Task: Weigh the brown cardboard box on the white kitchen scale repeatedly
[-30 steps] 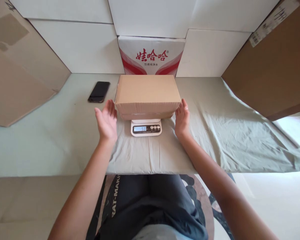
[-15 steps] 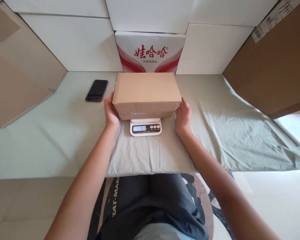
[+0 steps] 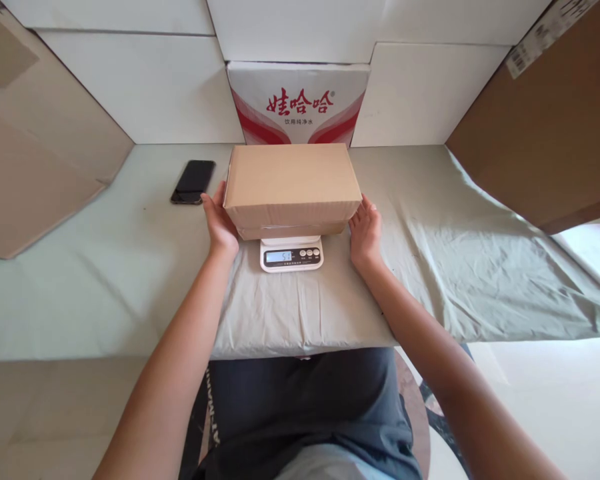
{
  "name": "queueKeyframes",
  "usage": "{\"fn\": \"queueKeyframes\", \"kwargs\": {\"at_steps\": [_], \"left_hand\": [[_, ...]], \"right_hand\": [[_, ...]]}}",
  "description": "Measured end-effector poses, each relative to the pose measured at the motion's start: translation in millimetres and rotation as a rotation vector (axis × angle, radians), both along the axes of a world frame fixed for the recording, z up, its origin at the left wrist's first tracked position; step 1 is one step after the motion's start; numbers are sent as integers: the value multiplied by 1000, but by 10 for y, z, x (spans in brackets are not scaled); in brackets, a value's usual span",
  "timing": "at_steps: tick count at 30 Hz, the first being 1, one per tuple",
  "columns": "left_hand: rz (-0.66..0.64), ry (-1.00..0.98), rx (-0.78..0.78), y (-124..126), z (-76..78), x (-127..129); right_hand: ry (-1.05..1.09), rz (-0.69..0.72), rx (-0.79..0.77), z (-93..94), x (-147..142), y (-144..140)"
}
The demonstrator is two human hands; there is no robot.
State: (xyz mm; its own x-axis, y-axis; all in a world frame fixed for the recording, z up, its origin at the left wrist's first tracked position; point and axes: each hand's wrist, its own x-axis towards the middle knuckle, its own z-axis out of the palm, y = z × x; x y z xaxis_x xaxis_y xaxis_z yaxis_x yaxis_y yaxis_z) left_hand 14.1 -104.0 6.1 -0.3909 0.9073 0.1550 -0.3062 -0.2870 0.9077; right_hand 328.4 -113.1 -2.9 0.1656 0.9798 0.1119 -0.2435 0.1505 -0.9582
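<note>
A closed brown cardboard box (image 3: 293, 175) rests on a white digital scale (image 3: 291, 264), covering the scale's platform. The scale's display, which appears to read 51, shows in front of the box. My left hand (image 3: 221, 223) is against the left side of the box, its thumb sticking out to the left and its other fingers partly hidden by the box. On the opposite side my right hand (image 3: 366, 232) has its fingers along the box's right side, near the front corner. Between them, the two hands hold the box from either side.
A black phone (image 3: 193, 181) lies left of the box. Behind stands a white and red printed carton (image 3: 300, 100) among white boxes. Large brown cartons (image 3: 45, 147) flank the left and right (image 3: 550, 140). A pale green cloth (image 3: 115, 280) covers the table.
My left thumb has swung outward, away from the box. The box, the scale and its displayed number look the same, and my right hand has hardly moved.
</note>
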Motion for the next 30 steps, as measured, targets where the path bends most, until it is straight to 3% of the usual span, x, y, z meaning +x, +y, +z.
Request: {"fn": "queueKeyframes", "kwargs": {"at_steps": [13,22,30], "left_hand": [[-25,13,102,-94,53,-15],[-10,-31,73,-87,49,24],[-10,-18,96,-122,81,8]], "right_hand": [[32,-22,-29,118,-57,-49],[122,-31,-58,257,-88,-160],[95,-10,-53,233,-85,-151]]}}
